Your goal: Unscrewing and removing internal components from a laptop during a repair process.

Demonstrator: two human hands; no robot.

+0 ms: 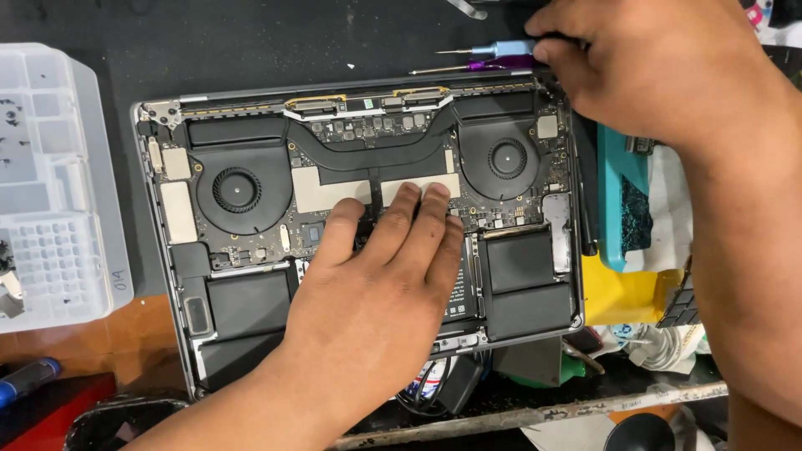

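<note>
Your left hand lies flat, palm down, on the opened grey laptop with its bottom cover off; the fingers are stretched out side by side and grip nothing, with the fingertips resting on the circuit board between the two round black cooling fans. Under your palm and to both sides of it sit the flat black battery cells. Off to the left of that hand, well apart, a clear plastic compartment box for small parts stands on the dark desk. Beyond the fingertips the black heat pipe curves across toward each fan. Farther off, at the laptop's far right corner, your right hand is curled over, its fingertips closed on the handle end of a small light-blue precision screwdriver. Just beside that one, toward you, lies a purple precision screwdriver on the desk
</note>
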